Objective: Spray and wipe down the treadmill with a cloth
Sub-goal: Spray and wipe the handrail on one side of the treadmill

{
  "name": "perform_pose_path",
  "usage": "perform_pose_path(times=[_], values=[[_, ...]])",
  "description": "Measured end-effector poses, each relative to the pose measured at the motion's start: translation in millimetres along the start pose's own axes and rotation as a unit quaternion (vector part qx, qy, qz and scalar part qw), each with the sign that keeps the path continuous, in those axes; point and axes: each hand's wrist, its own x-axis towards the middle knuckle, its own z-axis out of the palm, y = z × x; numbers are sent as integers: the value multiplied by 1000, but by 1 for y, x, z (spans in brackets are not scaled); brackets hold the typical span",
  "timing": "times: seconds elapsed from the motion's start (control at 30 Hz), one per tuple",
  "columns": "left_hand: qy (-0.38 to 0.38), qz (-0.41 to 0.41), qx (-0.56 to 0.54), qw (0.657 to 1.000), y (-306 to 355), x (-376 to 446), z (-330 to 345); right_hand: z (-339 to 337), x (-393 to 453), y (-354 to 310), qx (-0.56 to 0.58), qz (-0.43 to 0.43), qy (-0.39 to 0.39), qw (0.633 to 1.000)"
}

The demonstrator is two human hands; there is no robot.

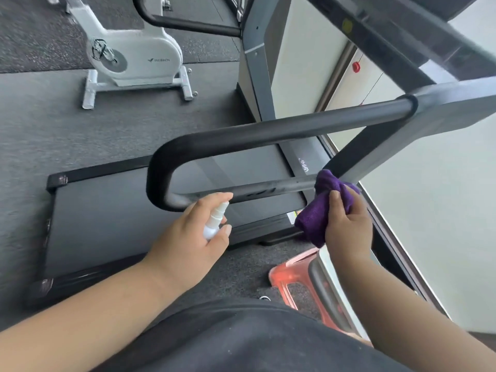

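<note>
Gripping a purple cloth (322, 210), the right hand (347, 226) is pressing it vs. the treadmill (161, 210) handrail (268, 132), at the near bar's right end where it's meeting the grey upright; fingers are curling round the bunched fabric, thumb on top. Left hand (198, 232) is holding a small white spray bottle (214, 221) just below the handrail's U-bend, w/ index finger lying over the nozzle top and other fingers wrapping the body; nozzle is pointing up toward the near bar. Bottle isn't touching the handrail. Treadmill belt is lying under the handrail, running off to the left on dark floor (53, 124). White exercise bike (131, 57) is standing well beyond the handrail, upper left. Pinkish stool (290, 280) is sitting on the floor below the handrail's right end, near the person's dark-clothed lap. Red knob (356, 66) is showing on a pale wall panel past the handrail, upper right. Frame's slightly motion-blurred.
</note>
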Motion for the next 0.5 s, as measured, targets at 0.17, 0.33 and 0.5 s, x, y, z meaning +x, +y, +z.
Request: perform_pose_path(times=[0.17,0.33,0.5], values=[[10,-41,19,999,5,30,29,-4,74,10,-94,-129,-68,985],[40,-96,32,994,10,44,45,23,132,29,-306,-238,-266,883],[70,-152,39,985,11,27,49,25,140,57,-429,-343,-342,763]])
